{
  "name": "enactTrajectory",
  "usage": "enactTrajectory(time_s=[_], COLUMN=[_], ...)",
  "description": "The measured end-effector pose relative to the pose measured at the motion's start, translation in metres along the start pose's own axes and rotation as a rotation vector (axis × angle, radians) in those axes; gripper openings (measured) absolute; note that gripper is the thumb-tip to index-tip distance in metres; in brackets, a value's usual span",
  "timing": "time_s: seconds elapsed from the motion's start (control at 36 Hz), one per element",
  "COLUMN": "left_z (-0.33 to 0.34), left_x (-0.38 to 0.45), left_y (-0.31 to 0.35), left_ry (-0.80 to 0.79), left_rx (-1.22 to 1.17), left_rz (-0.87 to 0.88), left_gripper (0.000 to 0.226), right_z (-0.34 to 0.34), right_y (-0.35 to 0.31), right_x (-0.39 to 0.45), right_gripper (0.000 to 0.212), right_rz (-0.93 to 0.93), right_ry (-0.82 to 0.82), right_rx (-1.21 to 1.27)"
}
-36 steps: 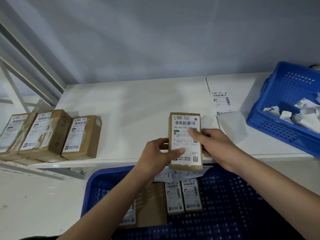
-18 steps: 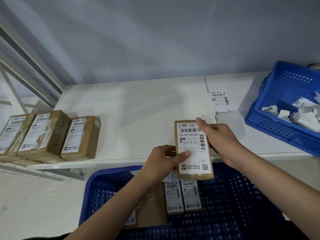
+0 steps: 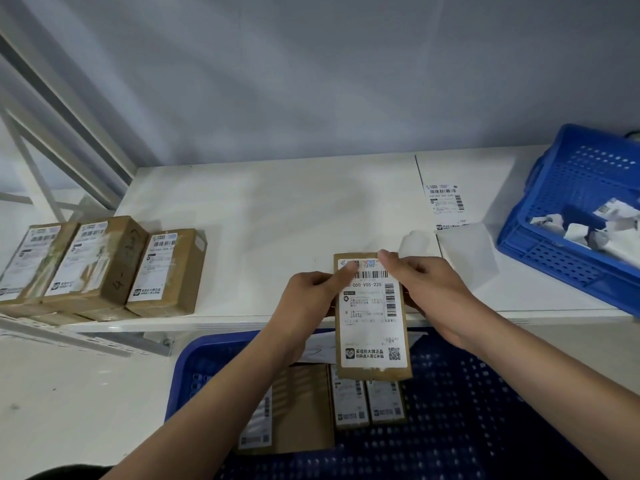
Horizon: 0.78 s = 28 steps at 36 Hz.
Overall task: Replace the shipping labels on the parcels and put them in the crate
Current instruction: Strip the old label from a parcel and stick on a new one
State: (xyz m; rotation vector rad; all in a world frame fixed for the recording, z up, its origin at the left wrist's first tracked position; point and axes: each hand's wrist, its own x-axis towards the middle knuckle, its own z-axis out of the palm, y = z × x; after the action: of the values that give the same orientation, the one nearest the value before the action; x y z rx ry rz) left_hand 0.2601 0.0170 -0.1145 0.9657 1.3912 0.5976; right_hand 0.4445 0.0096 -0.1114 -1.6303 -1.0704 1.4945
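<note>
A slim brown parcel (image 3: 372, 327) with a white shipping label on its face is held above the near edge of the white table (image 3: 277, 216). My left hand (image 3: 311, 299) grips its upper left side, thumb on the label's top corner. My right hand (image 3: 426, 289) grips its upper right side, fingertips on the top edge. Below it stands the blue crate (image 3: 467, 427), holding a flat brown parcel (image 3: 298, 407) and two slim labelled parcels (image 3: 367, 400). Three labelled parcels (image 3: 104, 265) sit in a row at the table's left end.
A second blue crate (image 3: 581, 216) at the right holds crumpled label scraps. A label sheet (image 3: 445, 206) and a blank backing sheet (image 3: 467, 254) lie beside it. A white shelf frame (image 3: 52, 116) rises at the left.
The held parcel has come nearer to me and lower, now partly over the crate. My left thumb slid up to the label's top; my right fingers moved to the top edge.
</note>
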Motion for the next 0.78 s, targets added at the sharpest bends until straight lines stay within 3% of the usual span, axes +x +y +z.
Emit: enactTrajectory(time_s=[0.19, 0.33, 0.56, 0.78], left_z=[-0.001, 0.002, 0.016, 0.018], left_x=[0.002, -0.003, -0.005, -0.003], left_y=[-0.002, -0.002, -0.021, -0.022], left_ry=[-0.002, -0.108, -0.187, -0.158], left_rx=[0.010, -0.004, 0.161, 0.156], left_rz=[-0.013, 0.013, 0.019, 0.031], left_gripper=[0.049, 0.034, 0.050, 0.053], right_z=[0.001, -0.005, -0.020, -0.023], right_y=[-0.002, -0.003, -0.010, -0.009], right_x=[0.000, 0.005, 0.013, 0.013], right_gripper=[0.041, 0.046, 0.043, 0.041], right_rz=[-0.012, 0.018, -0.001, -0.013], right_ry=[0.019, 0.061, 0.216, 0.216], right_rx=[0.001, 0.048, 0.160, 0.195])
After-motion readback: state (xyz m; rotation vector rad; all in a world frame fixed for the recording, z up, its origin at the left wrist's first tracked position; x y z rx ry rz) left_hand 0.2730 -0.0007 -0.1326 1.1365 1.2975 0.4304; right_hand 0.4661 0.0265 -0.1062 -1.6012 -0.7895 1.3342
